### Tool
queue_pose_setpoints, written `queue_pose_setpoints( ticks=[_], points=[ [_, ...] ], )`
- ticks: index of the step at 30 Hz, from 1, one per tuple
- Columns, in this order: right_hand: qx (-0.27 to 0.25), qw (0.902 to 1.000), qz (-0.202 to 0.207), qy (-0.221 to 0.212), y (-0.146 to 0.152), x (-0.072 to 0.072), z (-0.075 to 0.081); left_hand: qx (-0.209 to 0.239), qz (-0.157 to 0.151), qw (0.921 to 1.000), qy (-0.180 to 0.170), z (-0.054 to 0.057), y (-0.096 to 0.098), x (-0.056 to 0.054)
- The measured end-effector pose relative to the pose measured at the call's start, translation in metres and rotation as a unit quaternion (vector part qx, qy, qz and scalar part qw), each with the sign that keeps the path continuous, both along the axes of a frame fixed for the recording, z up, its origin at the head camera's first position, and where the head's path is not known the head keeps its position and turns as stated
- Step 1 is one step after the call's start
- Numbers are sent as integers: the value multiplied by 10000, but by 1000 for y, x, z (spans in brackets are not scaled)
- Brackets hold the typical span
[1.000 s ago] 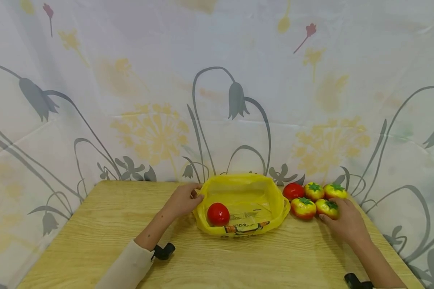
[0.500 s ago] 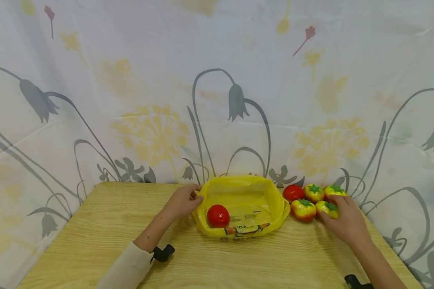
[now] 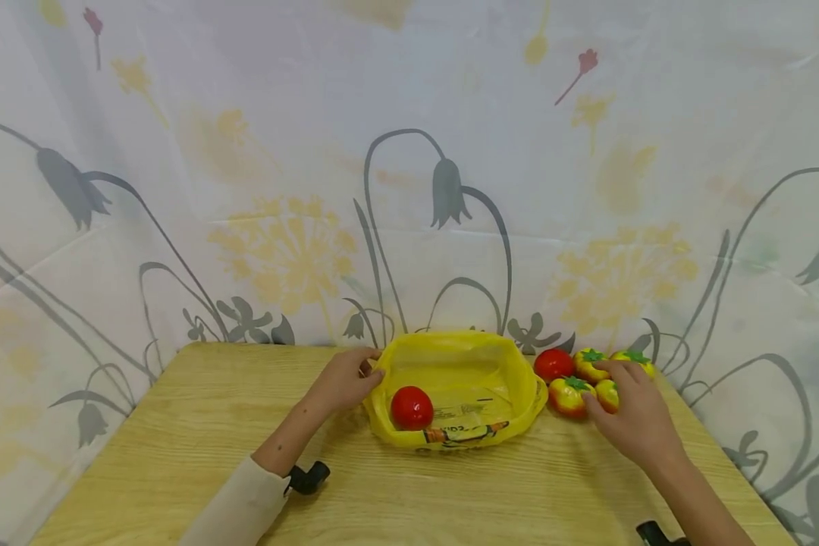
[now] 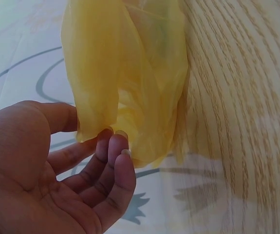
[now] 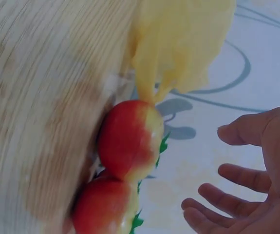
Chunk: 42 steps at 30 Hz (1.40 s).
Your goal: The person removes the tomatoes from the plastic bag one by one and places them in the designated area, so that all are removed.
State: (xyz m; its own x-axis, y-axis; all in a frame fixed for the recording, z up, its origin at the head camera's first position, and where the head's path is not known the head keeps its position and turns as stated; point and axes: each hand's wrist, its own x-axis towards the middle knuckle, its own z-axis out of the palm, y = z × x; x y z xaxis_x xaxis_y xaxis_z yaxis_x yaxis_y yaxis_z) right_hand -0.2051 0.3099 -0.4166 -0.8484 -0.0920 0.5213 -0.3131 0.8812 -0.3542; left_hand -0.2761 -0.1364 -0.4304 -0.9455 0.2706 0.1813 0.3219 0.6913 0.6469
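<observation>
A yellow plastic bag (image 3: pixel 453 360) lies with its mouth spread wide, and a round red fruit (image 3: pixel 412 408) rests inside at the left. My left hand (image 3: pixel 344 381) pinches the bag's left rim; the left wrist view shows thumb and fingers on the thin plastic (image 4: pixel 96 63). Over the fruit cluster at the right, my right hand (image 3: pixel 638 417) hovers with fingers apart. Nearest its thumb is a yellow-and-red fruit with a green leafy top (image 3: pixel 569 399). In the right wrist view that hand (image 5: pixel 242 180) is apart from the two fruits (image 5: pixel 130 141) seen there.
Behind the front fruits sit a red fruit (image 3: pixel 553 364) and a yellow-and-red fruit (image 3: pixel 589 362). Two more yellow-and-red ones are partly covered by the right hand. The wooden table (image 3: pixel 450 500) ends at a flower-printed cloth (image 3: pixel 409 250).
My right hand has shifted left from the front right fruit to between it and the front left one. The fruits, the bag and my left hand have stayed put.
</observation>
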Motion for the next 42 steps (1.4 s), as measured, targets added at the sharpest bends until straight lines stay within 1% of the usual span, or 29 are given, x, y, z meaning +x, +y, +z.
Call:
queue_pose_setpoints(
  ticks=[3,8,11,14,19,24,31,37,42],
  points=[
    [55,9998,167,51,-9,1,1,9,-34,10000,15,0,-1,1],
    [71,9980,548,306,-25,1,2,-22,35,10000,-29,0,-1,2],
    [68,9968,677,416,-32,0,4,-37,-48,10000,25,1,0,1],
    [41,9964,762,357,-38,0,9,-22,-110,9999,82,2,2,0],
    [37,9963,843,182,-45,-1,12,-56,-79,9999,50,2,6,-1],
    [12,9954,932,214,-59,-3,12,-113,-112,9998,77,1,5,-1],
    [-15,9934,1119,264,-83,-4,11,-100,-79,9999,41,1,0,2],
    [-129,9921,1244,27,-97,-6,10,-61,-143,9998,80,1,0,1],
    [-89,9907,1361,-10,-107,-10,8,-70,-126,9999,56,0,1,-1]
  ],
)
